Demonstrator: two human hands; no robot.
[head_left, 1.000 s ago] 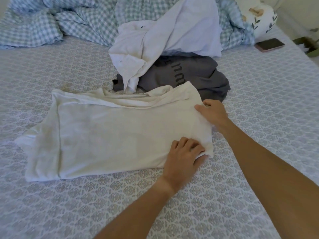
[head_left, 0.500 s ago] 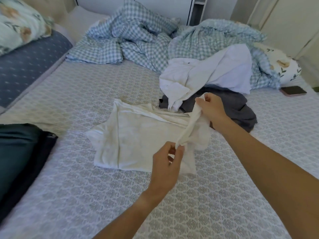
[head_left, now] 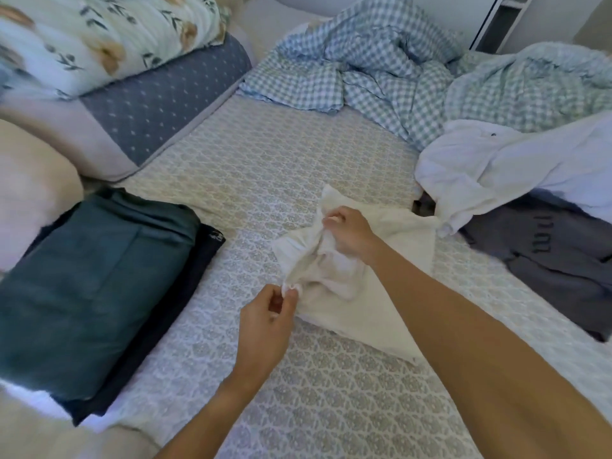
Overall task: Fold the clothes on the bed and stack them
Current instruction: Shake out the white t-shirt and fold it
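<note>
Midway: a person folds laundry on a patterned bed (head_left: 265, 154), one garment in hand and others waiting.

Garment in hand: a cream top (head_left: 374, 293), partly folded, lies at the middle of the bed with one end drawn up and over itself towards the stack side.

Left hand: the left hand (head_left: 265, 323) pinches a corner of the cream top between thumb and fingertips, just above the sheet.

Right hand: the right hand (head_left: 347, 233) grips a bunched edge of the same top farther from the camera, fingers curled round the cloth.

Done so far: a folded teal garment (head_left: 92, 286) rests squarely on a folded dark navy garment (head_left: 185, 303) at the left side of the bed, beside a pale pillow (head_left: 29, 193); these two appear to be the stack begun.

Left to do: a crumpled white shirt (head_left: 503, 170) lies over part of a dark grey sweatshirt (head_left: 556, 260) at the right, both unfolded and touching the cream top's far corner.

Judgement: roughly two pieces finished, one under way, at least two untouched; the cream top looks to need this fold laid flat before it can join the stack.

Backdrop: a rumpled blue checked duvet (head_left: 381, 67) sits at the head of the bed, with a floral pillow (head_left: 109, 38) on a dotted blue cushion (head_left: 165, 94) to the left.
</note>
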